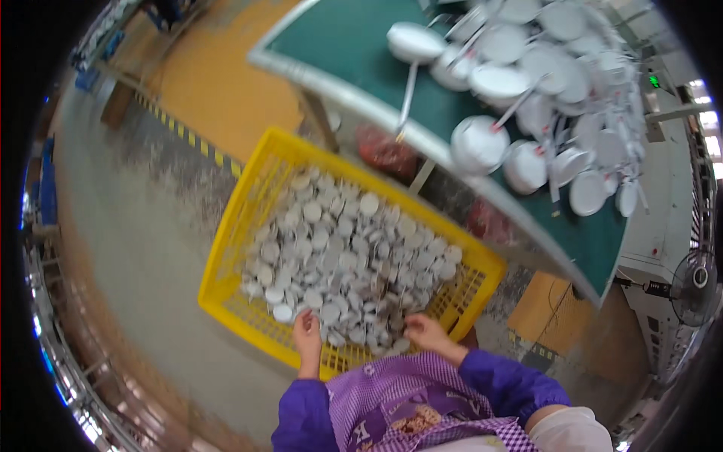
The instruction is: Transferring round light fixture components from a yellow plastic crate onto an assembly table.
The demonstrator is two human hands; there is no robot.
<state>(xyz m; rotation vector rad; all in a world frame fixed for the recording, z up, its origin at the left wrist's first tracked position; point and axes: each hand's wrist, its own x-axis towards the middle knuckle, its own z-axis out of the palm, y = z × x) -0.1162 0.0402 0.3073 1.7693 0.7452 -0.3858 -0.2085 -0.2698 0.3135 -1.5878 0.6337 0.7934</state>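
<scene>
A yellow plastic basket [220,260] stands in front of me, filled with a heap of small round white discs [331,245]. My left hand [307,331] is over the basket's near side, its fingers curled beside discs at the edge of the heap. Farther right, my right hand [431,334] reaches over the near right part of the basket with fingers bent together. Whatever either hand pinches is too small and blurred to make out. Both forearms wear purple sleeves [508,384].
A green-topped table [339,45] with a pale edge rises beyond the basket, piled with white round housings [482,143] trailing white cords. Red bags [386,151] lie beneath it. A black fan [694,286] is at right. Yellow-black tape [181,132] marks the floor.
</scene>
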